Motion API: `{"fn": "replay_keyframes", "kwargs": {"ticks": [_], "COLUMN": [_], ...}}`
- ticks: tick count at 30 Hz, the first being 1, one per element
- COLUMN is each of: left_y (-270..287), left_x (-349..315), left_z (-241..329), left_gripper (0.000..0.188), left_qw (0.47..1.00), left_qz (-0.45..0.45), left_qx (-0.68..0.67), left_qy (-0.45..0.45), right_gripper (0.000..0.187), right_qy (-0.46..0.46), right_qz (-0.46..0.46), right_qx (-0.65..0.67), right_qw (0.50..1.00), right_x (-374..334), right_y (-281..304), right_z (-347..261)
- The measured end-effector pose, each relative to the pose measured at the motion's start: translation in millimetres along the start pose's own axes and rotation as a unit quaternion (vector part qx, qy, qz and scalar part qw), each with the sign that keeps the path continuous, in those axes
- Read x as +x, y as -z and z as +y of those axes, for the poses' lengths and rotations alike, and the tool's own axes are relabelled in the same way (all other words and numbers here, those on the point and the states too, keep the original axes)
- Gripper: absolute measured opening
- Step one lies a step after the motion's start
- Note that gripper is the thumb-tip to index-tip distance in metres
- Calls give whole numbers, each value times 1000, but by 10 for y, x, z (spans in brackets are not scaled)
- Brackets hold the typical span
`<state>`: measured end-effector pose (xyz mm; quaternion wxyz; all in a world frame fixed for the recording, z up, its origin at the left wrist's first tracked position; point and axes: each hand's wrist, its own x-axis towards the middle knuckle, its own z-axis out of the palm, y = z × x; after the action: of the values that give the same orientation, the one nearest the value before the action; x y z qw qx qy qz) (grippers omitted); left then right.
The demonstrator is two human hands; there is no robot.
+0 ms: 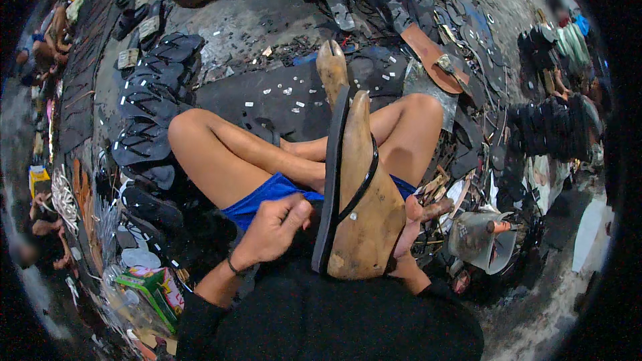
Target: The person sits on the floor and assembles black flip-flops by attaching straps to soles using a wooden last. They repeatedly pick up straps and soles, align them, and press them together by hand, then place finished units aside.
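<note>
At lower centre, the left hand (274,227) is pinched together on the edge of a thin black rubber flip-flop sole (332,174), while the right hand (416,217) grips and steadies the tan wooden foot-shaped last (364,207) it is pressed against, a black thong strap (364,184) curving over the wood. This looks like fitting sole to last; next likely calls for pulling it snug. Beyond the crossed legs, stacked black sandals (150,103) fill the upper left floor.
</note>
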<state>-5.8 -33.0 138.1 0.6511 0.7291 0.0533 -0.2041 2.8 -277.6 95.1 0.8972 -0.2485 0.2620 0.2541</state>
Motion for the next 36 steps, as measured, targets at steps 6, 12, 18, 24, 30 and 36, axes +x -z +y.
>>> {"fn": "replay_keyframes", "kwargs": {"ticks": [6,12,18,24,30,36], "left_y": [-437,-367,-303,-200,-96,6], "left_x": [-177,-390,-341,-114,-64,-33], "left_z": [-59,-10,-80,-367,25,-430], "left_gripper": [33,32,34,54,82,65], "left_qw": [988,975,942,952,980,994], "left_qz": [-3,-32,-115,-221,-22,66], "left_qx": [-152,-200,-295,-185,-197,-91], "left_qy": [21,95,109,102,-34,1], "right_gripper": [70,67,81,87,94,111], "right_qy": [-48,-54,-28,7,81,19], "right_qz": [-71,-109,-70,-109,-190,-162], "right_qx": [32,104,-1,-92,-385,-495], "right_qw": [996,987,997,990,900,853], "right_x": [-191,-207,-314,-99,336,774], "right_y": [-406,-547,-231,-301,-838,-195], "right_z": [-143,-113,-102,-168,-316,405]}}
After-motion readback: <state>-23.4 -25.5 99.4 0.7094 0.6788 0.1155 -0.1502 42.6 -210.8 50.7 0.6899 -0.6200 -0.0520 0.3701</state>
